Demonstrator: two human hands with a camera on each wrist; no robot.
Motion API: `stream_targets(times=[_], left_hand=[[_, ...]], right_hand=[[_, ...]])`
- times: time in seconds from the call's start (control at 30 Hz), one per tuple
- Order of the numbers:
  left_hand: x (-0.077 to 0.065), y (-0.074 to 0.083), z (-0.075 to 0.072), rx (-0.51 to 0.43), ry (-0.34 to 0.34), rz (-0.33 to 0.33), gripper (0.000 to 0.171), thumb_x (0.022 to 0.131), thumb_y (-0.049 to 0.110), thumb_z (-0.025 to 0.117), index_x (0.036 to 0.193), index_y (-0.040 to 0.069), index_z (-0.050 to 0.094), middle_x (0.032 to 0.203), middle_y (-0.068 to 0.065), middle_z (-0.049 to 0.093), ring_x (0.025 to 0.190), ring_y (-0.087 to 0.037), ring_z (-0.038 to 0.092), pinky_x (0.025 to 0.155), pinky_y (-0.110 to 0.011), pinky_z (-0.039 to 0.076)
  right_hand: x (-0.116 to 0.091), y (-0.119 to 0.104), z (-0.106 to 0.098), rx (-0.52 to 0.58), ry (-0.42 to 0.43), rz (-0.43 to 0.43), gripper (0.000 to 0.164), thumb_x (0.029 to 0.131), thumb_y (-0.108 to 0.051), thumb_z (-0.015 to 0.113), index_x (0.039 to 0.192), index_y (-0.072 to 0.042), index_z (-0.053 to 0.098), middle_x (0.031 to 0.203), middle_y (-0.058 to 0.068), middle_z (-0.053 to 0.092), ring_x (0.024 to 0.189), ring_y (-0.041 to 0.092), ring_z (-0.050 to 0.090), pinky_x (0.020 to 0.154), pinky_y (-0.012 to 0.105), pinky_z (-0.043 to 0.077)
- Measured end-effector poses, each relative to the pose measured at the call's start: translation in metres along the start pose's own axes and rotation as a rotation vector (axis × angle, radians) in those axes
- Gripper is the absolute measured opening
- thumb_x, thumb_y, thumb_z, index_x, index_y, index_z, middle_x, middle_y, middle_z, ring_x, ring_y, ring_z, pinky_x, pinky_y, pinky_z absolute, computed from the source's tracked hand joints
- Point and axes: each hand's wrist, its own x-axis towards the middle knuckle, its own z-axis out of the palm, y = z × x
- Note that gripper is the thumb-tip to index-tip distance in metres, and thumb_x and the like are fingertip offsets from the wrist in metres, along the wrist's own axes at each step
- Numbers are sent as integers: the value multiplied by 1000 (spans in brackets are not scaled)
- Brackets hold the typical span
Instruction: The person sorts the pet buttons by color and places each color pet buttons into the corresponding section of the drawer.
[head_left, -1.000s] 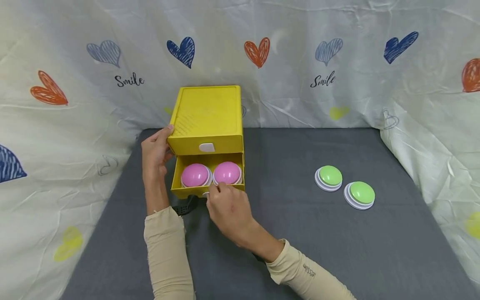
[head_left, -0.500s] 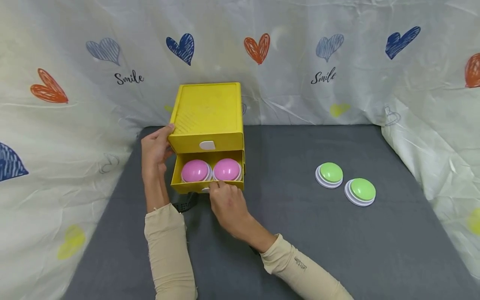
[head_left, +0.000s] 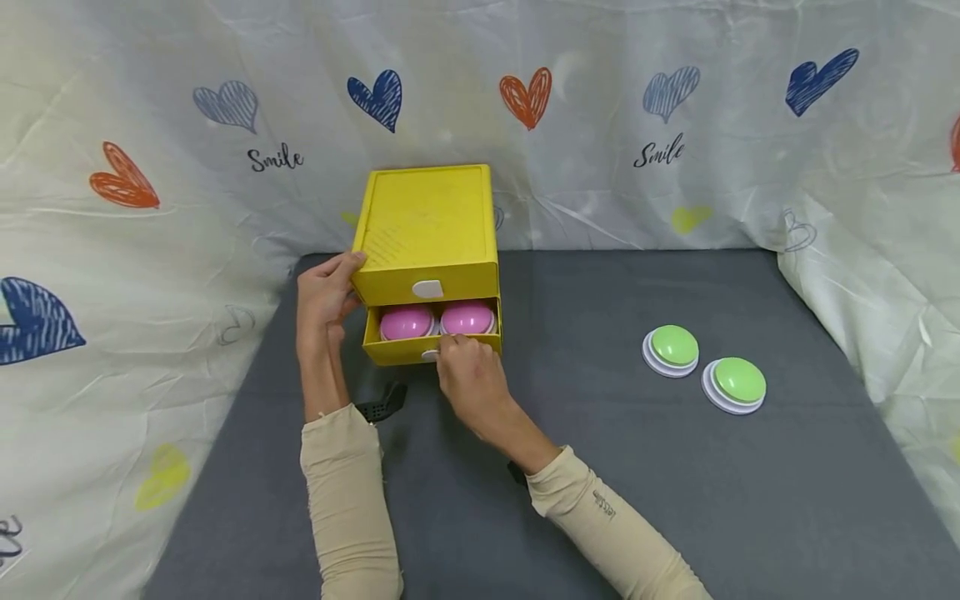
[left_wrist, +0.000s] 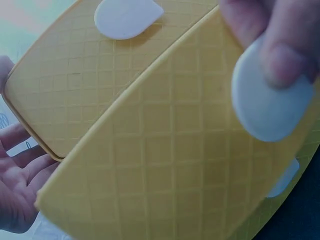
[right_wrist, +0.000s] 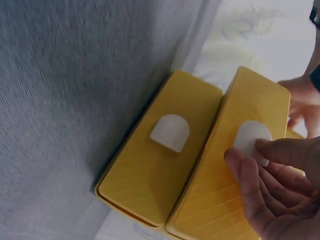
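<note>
A yellow drawer cabinet (head_left: pixel 427 221) stands at the back of the table. One drawer (head_left: pixel 401 354) is partly pulled out below the top one. Inside it sit two pink domes (head_left: pixel 407 322) on white bases, partly hidden by its front wall. My right hand (head_left: pixel 474 379) pinches this drawer's white handle (right_wrist: pixel 247 140) between thumb and fingers. My left hand (head_left: pixel 322 304) presses against the cabinet's left side, thumb at the upper front edge; its fingers (left_wrist: pixel 32 160) lie fairly straight in the left wrist view.
Two green domes (head_left: pixel 675 345) on white bases lie on the dark grey tabletop (head_left: pixel 600 467) at the right. Another drawer with a white handle (right_wrist: pixel 171 132) sits below the pulled one. A white cloth (head_left: pixel 592 125) with printed hearts hangs close behind the cabinet.
The drawer with the pink domes has slid further into the cabinet, my right hand moving away from me with its handle. My left hand stays on the cabinet's side.
</note>
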Motion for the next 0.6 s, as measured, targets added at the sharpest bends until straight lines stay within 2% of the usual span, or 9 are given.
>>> stream_targets(times=[0.1,0.27,0.43,0.6], left_hand=[[1,2,0,30,-15,-6,58,70,42,77,120,16,62,123,-6,54,100,-17,59,73,-23,52],[3,2,0,53,-30,-15,61,72,41,76,124,16,58,127,-7,53,101,-16,59,72,-22,52],[4,1,-2,62,-36,-14,61,72,41,75,125,17,58,128,-4,53,99,-15,60,71,-21,51],[3,2,-3,75,-32,-17,61,72,42,75,125,17,58,127,-7,54,100,-15,60,71,-21,51]], right_hand=[[11,7,3,9,-3,-7,17,86,-16,63,73,-7,57,62,2,51,55,17,58,46,30,46],[24,17,10,33,-12,-9,17,87,-16,63,75,-8,56,65,0,50,56,14,56,49,26,47],[30,22,14,55,-27,2,16,87,-17,63,75,-9,56,65,-1,48,54,11,51,48,24,43],[35,24,15,81,-40,14,13,87,-16,64,77,-9,58,67,-1,52,56,12,53,48,24,44]])
